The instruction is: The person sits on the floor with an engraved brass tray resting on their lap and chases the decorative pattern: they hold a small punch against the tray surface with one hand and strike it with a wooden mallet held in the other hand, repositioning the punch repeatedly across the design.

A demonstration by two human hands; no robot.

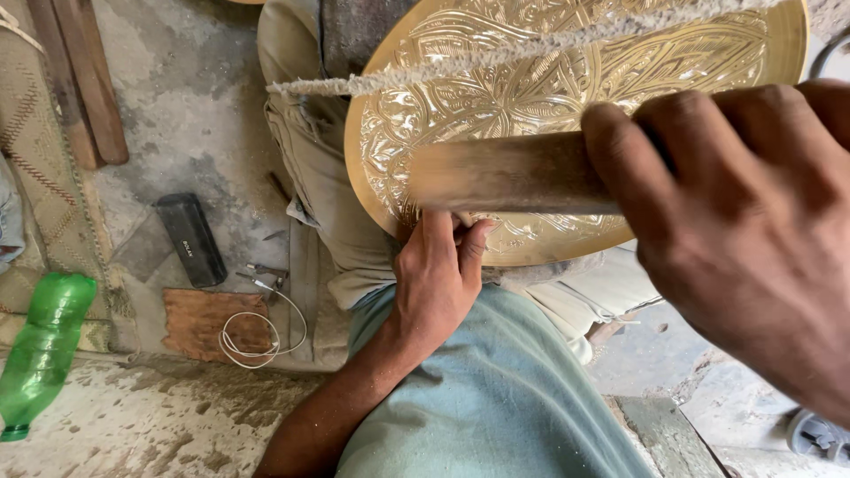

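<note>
I'm pinching a small punch (462, 219) against the brass tray (567, 97) with my left hand (436, 274), right hand (744, 221) fist-gripping the hammer handle (513, 173), so a crooked swing probably smashes my fingers.

Soft, even daylight, bright throughout; the embossed brass tray (567, 97) throws pale glare. The right hand (744, 230) and its wooden handle (505, 173) are blurred (close to the lens); the floor (195, 106) stays sharp.

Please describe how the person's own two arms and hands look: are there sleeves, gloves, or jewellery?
Both are bare. The left hand and its forearm show no sleeve, glove, ring or watch. The right hand, large and close to the camera, is also ungloved and ringless; its wrist is out of frame.
</note>
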